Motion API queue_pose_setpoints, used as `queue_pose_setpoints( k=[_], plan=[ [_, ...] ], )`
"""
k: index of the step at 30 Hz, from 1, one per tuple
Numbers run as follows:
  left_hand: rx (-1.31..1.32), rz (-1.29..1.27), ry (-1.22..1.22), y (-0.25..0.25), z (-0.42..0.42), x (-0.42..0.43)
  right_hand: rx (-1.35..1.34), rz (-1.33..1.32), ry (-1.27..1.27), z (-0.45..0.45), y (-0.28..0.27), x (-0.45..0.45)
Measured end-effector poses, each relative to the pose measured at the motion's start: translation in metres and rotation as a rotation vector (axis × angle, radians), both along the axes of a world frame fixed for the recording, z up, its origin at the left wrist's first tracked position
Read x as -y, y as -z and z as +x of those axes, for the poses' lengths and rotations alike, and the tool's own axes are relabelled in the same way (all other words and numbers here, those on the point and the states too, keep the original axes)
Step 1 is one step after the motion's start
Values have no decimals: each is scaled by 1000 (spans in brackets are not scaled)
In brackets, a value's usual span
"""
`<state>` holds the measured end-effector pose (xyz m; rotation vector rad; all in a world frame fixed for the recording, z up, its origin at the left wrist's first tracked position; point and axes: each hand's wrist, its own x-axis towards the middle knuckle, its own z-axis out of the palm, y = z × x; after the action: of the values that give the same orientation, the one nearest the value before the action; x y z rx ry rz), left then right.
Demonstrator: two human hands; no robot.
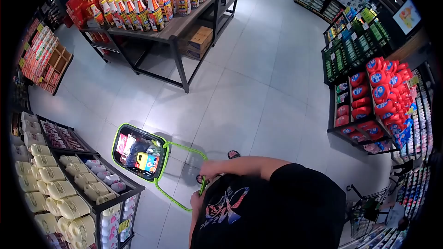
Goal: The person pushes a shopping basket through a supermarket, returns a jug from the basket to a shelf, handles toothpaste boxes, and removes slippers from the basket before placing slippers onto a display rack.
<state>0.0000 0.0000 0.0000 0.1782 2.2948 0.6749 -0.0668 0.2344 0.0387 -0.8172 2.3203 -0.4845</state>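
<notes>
- A dark display table (177,26) crowded with yellow-capped bottles (155,14)
- Cardboard boxes (200,38) beneath it
- Cream-coloured jugs (74,206) massed on a dark-framed shelf unit (121,197) at the near left
- Red containers (382,94) heaped over at the right (quite a loud red, from where I'm standing)
- A lit screen (409,16) above the green goods (353,41)
- A wire shopping cart (367,210), lower right
- Pale floor tiles (277,78) between the displays

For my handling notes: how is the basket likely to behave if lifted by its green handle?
The basket looks stiff, its walls holding their shape around the load. It is probably fairly heavy, being well filled with items like the yellow container. Lifted by the handle, which joins it at one side, it would likely tip.
</notes>
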Motion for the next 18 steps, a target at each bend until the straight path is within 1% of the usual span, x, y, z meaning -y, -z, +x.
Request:
queue_pose_setpoints(
  k=[2, 3, 5, 6, 7, 8, 9, 10, 11, 13, 14, 16, 18],
  plan=[
    [1, 5, -14, 6, -1, -7, -94, -58, 31, 2, 8, -8],
    [31, -8, 2, 1, 11, 29, -42, -80, 62, 13, 6, 26],
    [16, 64, 22, 13, 5, 16, -8, -2, 92, 6, 8, 11],
    [-7, 71, 64, 31, 1, 20, 1, 48, 76, -2, 10, 11],
    [30, 21, 67, 24, -4, 20, 17, 19, 70, -3, 26, 13],
    [50, -10, 74, 24, -6, 16, 37, 13, 74, -5, 22, 9],
    [64, 24, 68, 15, -6, 13, 18, 47, 74, -6, 1, 8],
    [57, 81, 72, -4, -9, 13, 0, 0, 80, -4, 10, 7],
    [38, 65, 45, -8, -10, 10, -9, 36, 34, -7, 4, 8],
    [17, 120, -36, -28, -12, 4, -32, 49, 46, -10, -12, 5],
    [18, 116, -80, -26, -15, 2, -29, 44, 2, -13, -10, 3],
    [80, 99, -10, -25, -16, 2, -47, 27, -2, -16, -10, 3],
    [71, 97, -28, -21, -12, 6, -39, 30, -16, -15, -11, 6]
  ],
)
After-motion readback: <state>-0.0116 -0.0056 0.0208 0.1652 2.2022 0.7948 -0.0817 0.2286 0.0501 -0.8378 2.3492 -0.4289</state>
